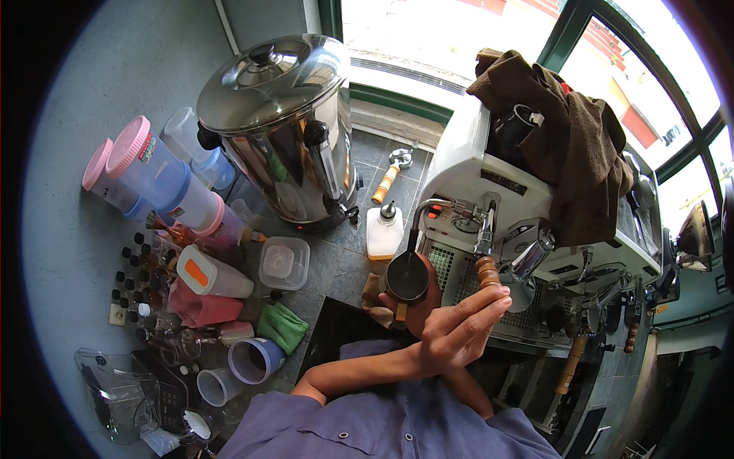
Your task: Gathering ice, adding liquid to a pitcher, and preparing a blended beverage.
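My left forearm crosses in front of my body, and my left hand (465,325) is closed with its fingertips on a turned wooden handle (487,271) at the front of the white espresso machine (459,172). Behind it, my right hand (429,294) is wrapped round the side of a dark, round milk pitcher (407,277), largely hidden by the pitcher and my left arm. A steam wand (415,229) with a black sleeve comes down to the pitcher; its tip cannot be made out. A brown cloth (375,302) lies beside the pitcher.
A steel urn (283,164) stands at the back left. Near it are a portafilter (390,180), a squeeze bottle (384,232) and a clear tub (284,263). Bottles, cups and a green cloth (282,327) crowd the left. A brown towel (566,145) drapes the machine.
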{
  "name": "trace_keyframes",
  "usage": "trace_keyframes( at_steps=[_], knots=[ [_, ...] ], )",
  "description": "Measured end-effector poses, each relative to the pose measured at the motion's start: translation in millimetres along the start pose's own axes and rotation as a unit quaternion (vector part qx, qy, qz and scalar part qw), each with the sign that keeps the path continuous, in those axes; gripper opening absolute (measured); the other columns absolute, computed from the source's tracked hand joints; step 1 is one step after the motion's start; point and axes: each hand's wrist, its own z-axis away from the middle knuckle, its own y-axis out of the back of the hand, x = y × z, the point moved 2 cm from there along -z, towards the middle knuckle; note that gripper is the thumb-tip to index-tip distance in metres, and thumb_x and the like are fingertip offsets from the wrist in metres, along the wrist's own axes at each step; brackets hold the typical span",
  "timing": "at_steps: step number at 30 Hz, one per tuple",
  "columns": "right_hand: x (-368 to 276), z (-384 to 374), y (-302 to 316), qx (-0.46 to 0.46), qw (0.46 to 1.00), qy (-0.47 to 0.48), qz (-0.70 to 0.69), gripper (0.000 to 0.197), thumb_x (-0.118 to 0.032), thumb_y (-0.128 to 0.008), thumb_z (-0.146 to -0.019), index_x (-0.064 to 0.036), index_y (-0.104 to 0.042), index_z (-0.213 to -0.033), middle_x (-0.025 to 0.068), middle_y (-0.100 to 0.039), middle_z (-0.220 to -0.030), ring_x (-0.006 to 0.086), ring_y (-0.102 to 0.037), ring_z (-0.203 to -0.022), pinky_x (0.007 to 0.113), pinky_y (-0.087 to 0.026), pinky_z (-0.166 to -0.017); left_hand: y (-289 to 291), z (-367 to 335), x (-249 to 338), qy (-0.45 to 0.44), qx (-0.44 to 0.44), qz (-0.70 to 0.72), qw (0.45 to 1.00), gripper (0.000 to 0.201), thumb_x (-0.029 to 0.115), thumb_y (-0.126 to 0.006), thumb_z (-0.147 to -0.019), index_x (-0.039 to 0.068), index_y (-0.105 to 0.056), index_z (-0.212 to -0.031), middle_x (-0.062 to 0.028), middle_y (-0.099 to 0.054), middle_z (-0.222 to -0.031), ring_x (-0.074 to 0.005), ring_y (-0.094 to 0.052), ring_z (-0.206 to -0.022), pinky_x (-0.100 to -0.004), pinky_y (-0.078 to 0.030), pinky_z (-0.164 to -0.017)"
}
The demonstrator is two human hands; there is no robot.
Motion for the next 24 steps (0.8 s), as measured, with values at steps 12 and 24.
trace_keyframes(
  at_steps=[12, 24],
  knots=[
    [-3, -1, -3, -0.006, 0.999, 0.029, 0.032, 0.1, 0.004, -0.094, -0.073, -0.0072, -0.04, -0.157, 0.005, -0.064, -0.128, 0.015, -0.065, -0.114, 0.03, -0.059, -0.096, 1, 0, 1, 0.013, -0.003, 0.002, 1.0, 0.035, -0.013, -0.073, -0.092, -0.005, -0.068, -0.126, -0.026, -0.072, -0.123, -0.0323, -0.079, -0.104, -0.0384, -0.068, -0.09],
    [-3, -5, 1, -0.055, 0.93, 0.227, 0.285, 0.098, 0.006, -0.091, -0.076, -0.0091, -0.04, -0.158, 0.0054, -0.063, -0.129, 0.0152, -0.065, -0.113, 0.033, -0.063, -0.093, 10, 19, 0, 0.0, -0.015, -0.012, 1.0, 0.04, -0.014, -0.077, -0.084, -0.003, -0.072, -0.122, -0.0217, -0.076, -0.118, -0.0308, -0.079, -0.102, -0.0339, -0.068, -0.081]
  ],
)
